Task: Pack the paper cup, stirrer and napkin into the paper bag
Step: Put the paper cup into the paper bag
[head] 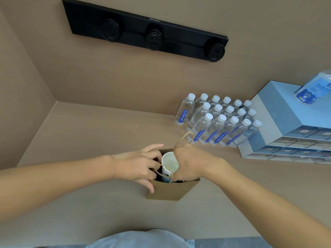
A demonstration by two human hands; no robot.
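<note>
A brown paper bag (170, 191) stands open on the counter in the middle of the view. A white paper cup (169, 162) sits upright in its mouth, partly sunk inside. My right hand (189, 163) is wrapped around the cup's right side. My left hand (139, 165) holds the bag's left rim, fingers spread at the opening and touching a twisted paper handle (163, 173). The other handle (184, 138) loops up behind my right hand. No stirrer or napkin shows.
Several small water bottles (218, 120) stand in rows at the back right. A light-blue drawer box (286, 126) sits right of them with a larger bottle (313, 88) on top. A black socket strip (146, 31) is on the wall.
</note>
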